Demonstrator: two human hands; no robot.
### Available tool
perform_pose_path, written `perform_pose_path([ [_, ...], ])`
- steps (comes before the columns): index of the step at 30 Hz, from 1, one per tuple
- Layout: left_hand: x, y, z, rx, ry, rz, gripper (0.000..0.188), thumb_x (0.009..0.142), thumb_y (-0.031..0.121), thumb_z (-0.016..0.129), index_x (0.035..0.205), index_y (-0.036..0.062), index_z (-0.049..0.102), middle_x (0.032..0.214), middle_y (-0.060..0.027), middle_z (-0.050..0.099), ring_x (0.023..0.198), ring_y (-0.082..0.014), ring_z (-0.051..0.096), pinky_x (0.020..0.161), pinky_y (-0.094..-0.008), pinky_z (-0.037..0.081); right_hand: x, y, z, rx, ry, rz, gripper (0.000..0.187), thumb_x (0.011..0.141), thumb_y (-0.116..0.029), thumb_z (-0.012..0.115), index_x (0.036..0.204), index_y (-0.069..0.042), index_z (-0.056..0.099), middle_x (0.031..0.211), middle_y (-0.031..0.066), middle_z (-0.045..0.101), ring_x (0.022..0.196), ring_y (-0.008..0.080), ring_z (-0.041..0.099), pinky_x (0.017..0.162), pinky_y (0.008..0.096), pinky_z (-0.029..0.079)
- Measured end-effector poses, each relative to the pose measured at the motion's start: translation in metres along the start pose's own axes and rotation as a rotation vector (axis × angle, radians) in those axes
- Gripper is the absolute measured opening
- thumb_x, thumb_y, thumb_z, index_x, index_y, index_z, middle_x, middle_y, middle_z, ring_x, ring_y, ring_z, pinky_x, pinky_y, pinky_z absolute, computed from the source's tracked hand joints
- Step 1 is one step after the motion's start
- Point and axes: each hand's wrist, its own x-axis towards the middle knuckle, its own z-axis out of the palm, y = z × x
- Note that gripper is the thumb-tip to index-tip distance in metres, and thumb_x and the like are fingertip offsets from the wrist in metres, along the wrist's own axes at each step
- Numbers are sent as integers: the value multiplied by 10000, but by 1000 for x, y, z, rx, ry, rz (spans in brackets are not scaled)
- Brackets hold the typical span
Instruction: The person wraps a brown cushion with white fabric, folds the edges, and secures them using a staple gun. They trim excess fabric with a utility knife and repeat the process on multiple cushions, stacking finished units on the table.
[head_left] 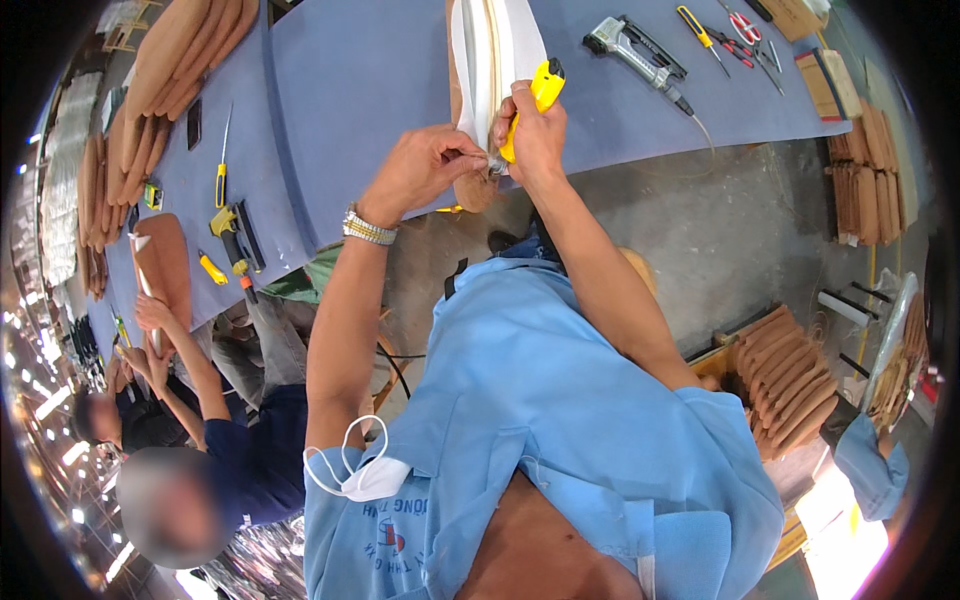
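The long brown piece [474, 194], faced with white lining [518, 35], lies over the near edge of the blue table [370, 60], likely so its end can be reached from both sides. At that end the left hand [425, 165] pinches with thumb and forefinger pressed together; which layer they grip is hard to make out. The right hand [537, 135] wraps around a yellow cutter [546, 85], apparently held low for close control; its lower tip is hidden, so I cannot tell whether a blade is out. Right of the piece lies a staple gun [640, 55], seemingly parked within reach. Left of it, well apart, stand brown panels [180, 55]. The piece's far end is cut off by the frame.
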Motion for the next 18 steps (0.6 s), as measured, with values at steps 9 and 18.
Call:
perform_pose_path([
  [9, -3, -26, 37, -323, 227, -34, 182, 965, 169, 755, 973, -9, 719, 878, -37, 734, 773, -96, 671, 721, -270, 560, 0, 2, -4, -21, 22, -3, 110, 1015, -147, 590, 953, -77, 534, 690, 27, 540, 475, 136, 530, 416, 311, 416],
  [18, -11, -34, 61, -680, 371, -109, 146, 990, 132, 724, 960, -7, 689, 846, -8, 689, 750, -65, 606, 688, -247, 507, -6, -5, 9, -142, 63, -59, 123, 1017, -115, 567, 911, -65, 530, 674, 20, 523, 433, 131, 506, 381, 307, 383],
])
